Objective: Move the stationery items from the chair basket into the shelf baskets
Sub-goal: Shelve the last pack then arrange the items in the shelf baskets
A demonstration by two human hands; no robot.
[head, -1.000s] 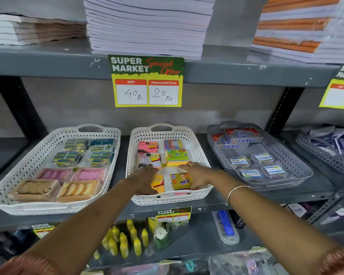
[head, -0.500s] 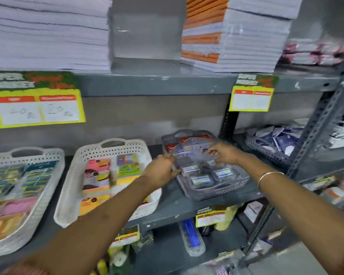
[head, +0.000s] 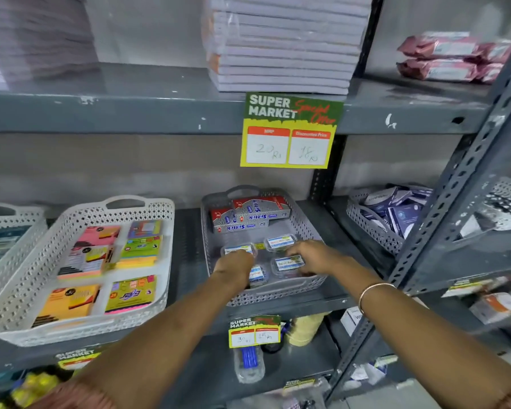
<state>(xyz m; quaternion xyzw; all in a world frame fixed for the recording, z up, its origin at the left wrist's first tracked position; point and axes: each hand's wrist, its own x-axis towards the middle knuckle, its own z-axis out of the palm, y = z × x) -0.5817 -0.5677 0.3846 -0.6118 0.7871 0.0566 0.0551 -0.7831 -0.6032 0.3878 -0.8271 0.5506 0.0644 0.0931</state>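
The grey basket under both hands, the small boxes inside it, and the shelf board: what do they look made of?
Grey basket: likely moulded plastic, matt, with a perforated lattice wall and moulded handle slots. Small boxes: apparently clear, glossy plastic with white printed labels; the contents are too blurred to tell. Shelf board: looks like grey painted metal, with chipped paint on the edges and slotted uprights.

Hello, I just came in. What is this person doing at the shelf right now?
A person is arranging stock on a shop shelf. Both hands are inside the grey basket: the left hand and the right hand rest on small clear boxes with white labels in its front half. Red and silver cartons lie at the back. The white basket to the left holds sticky note pads and is not being touched.
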